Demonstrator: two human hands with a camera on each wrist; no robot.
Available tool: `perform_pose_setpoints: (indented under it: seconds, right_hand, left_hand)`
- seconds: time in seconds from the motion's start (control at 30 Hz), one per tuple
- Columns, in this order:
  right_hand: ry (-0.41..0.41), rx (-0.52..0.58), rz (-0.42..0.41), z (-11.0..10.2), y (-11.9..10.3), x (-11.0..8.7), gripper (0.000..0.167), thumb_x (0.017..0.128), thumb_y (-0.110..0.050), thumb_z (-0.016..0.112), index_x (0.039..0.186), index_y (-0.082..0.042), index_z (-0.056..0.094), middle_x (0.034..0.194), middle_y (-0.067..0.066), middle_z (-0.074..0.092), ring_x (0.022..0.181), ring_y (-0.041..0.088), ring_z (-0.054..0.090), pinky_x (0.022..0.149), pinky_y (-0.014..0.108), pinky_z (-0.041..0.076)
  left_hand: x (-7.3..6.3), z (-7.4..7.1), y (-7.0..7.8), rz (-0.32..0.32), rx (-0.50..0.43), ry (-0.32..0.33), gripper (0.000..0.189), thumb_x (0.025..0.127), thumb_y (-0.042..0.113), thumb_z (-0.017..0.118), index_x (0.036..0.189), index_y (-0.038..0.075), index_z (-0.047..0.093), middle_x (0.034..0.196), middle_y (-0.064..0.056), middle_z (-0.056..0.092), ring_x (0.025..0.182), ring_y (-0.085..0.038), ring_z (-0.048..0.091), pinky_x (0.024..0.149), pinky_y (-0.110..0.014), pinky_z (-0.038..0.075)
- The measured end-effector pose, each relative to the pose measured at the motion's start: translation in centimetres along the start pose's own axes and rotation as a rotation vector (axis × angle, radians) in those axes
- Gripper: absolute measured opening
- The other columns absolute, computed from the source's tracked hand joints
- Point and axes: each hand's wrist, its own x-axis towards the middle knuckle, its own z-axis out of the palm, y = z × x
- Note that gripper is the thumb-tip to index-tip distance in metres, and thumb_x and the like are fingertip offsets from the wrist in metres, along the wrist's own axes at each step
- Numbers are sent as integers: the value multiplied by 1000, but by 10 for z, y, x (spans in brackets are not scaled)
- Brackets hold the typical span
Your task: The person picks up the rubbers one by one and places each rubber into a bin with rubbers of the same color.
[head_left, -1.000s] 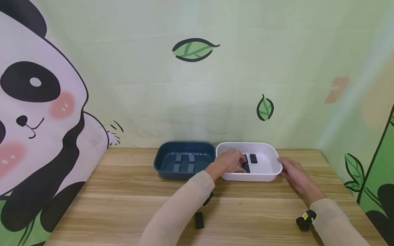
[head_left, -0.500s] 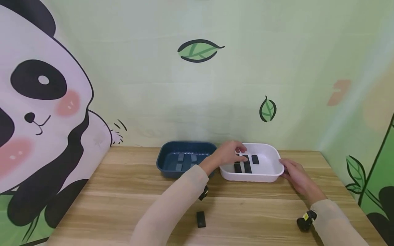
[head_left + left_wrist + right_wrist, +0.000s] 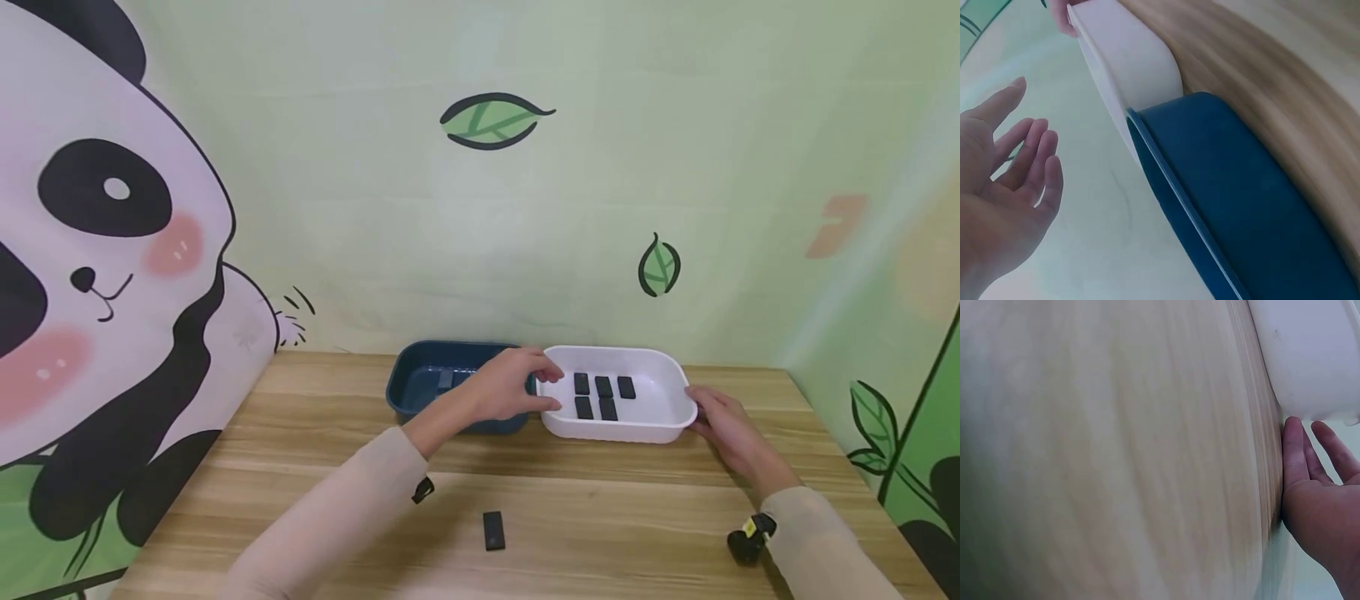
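My left hand (image 3: 506, 385) hovers over the right end of a dark blue tray (image 3: 405, 410), thumb and fingers apart with nothing between them. In the left wrist view the left hand's (image 3: 1013, 187) fingers are loosely bent and spread. My right hand (image 3: 726, 433) touches the right end of a white tray (image 3: 671, 400). Seen from the right wrist, the right hand's (image 3: 1322, 494) fingers are fairly straight against the white tray's end (image 3: 1310, 362). Several small black rectangular blocks (image 3: 603, 387) lie flat in two rows in the white tray.
One black block (image 3: 493, 531) lies on the wooden table (image 3: 600, 525), nearer me. A grey block (image 3: 446, 380) shows in the blue tray; my left arm hides part of its inside. Behind the trays stands a printed panda backdrop (image 3: 390, 250).
My left hand has let go of a black block in the white tray's front row and drawn back left, over the blue tray. The right hand stays at the white tray's end.
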Motion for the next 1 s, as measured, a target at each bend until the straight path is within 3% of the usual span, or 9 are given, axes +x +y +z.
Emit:
perform_pose_setpoints:
  seconds: [0.17,0.3,0.4,0.67,0.77,1.0]
  right_hand:
    - [10,4,-2,0,2,0,69,115,-37,41,157,16,31,150,26,45,105,-3,57,92,18,55]
    - [20,14,-6,0,1,0,67,115,-36,43,156,16,33,142,20,51,105,-3,58,92,18,55]
    - [20,18,-10,1,0,-1,67,115,-36,43,156,16,33,144,23,49,106,-2,58,93,18,55]
    - [12,17,-4,2,1,0,66,115,-35,42,156,16,32,150,27,44,107,-2,57,93,18,55]
    - [19,22,-7,2,2,0,66,115,-35,43,156,16,32,147,25,47,107,-2,57,93,18,55]
    - [20,36,-21,1,0,-1,65,115,-34,44,154,17,34,135,14,57,106,-1,59,93,18,56]
  left_hand:
    - [-29,-2,9,8,-26,-50,41,94,33,84,127,12,75,119,2,70,112,-19,67,99,-27,54]
    - [-49,-2,14,39,6,-125,41,91,38,86,123,14,77,115,6,70,108,-15,67,95,-24,55]
    - [-61,-4,14,63,58,-191,40,89,41,87,120,16,78,112,9,70,104,-9,66,91,-21,55]
    - [-91,6,8,43,125,-343,39,88,43,88,114,15,79,102,13,67,93,-4,64,85,-20,54]
    - [-99,11,5,44,151,-364,39,85,45,89,109,16,78,98,14,65,89,-1,60,81,-19,53]
    - [-115,24,3,-26,149,-429,41,84,49,90,108,18,76,98,13,64,83,0,57,75,-19,52]
